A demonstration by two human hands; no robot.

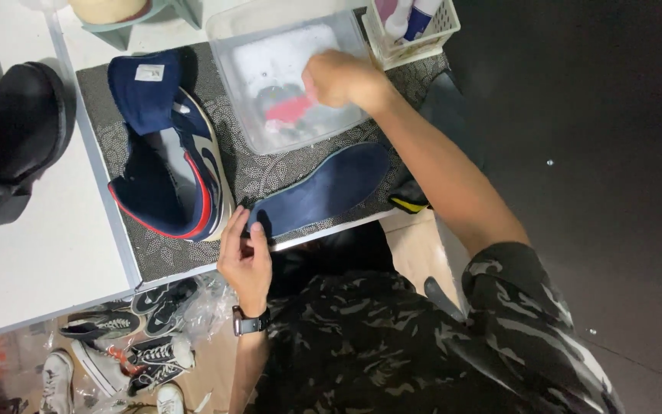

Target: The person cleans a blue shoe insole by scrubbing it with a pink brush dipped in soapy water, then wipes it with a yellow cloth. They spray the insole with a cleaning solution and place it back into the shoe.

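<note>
Insole (322, 189) tip under left fingers (240, 230) — on mat (262, 172).

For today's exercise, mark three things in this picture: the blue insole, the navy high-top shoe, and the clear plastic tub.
blue insole (323, 190), head view, middle of its flat top.
navy high-top shoe (164, 157), head view, inner lining.
clear plastic tub (227, 65), head view, left wall.

So the left hand (245, 257) at about 6 o'clock has its grip on the heel end of a flat navy blue insole (323, 189) lying on the grey patterned mat (258, 172). Right hand (339, 78) is up at 12 o'clock, reaching into a clear plastic tub (289, 77), blurry there. A navy, white and red high-top sneaker (166, 149) sits at 9 o'clock, black boot (9, 130) further left on the white desk (47, 253).
</note>
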